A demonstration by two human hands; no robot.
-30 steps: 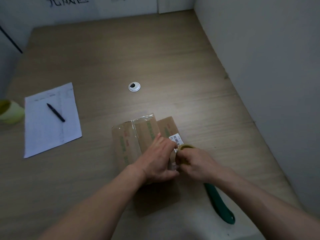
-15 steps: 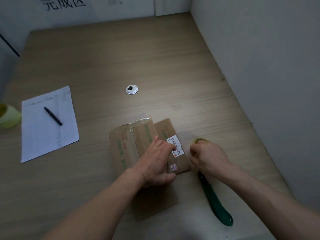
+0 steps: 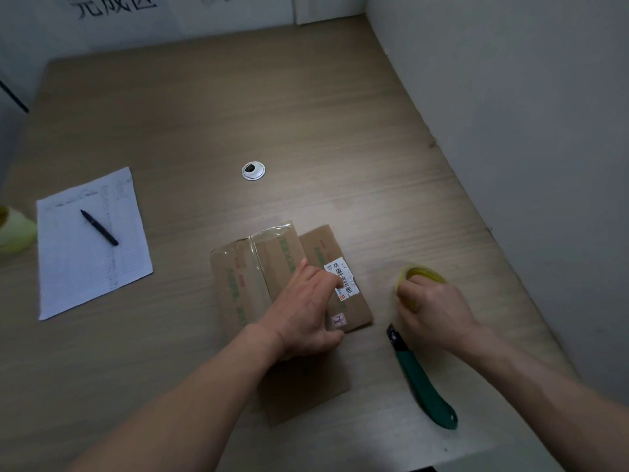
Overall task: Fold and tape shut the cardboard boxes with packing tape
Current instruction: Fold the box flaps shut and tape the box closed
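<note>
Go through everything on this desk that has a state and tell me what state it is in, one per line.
cardboard box: folded flat, clear tape along its seam, left hand pressing on it
tape roll: on the desk, gripped by right hand
green-handled knife: lying on the desk, untouched
pen: lying on the paper sheet

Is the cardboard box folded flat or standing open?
Folded flat: the cardboard box lies on the table, clear tape along its seam, left hand pressing it.
</note>
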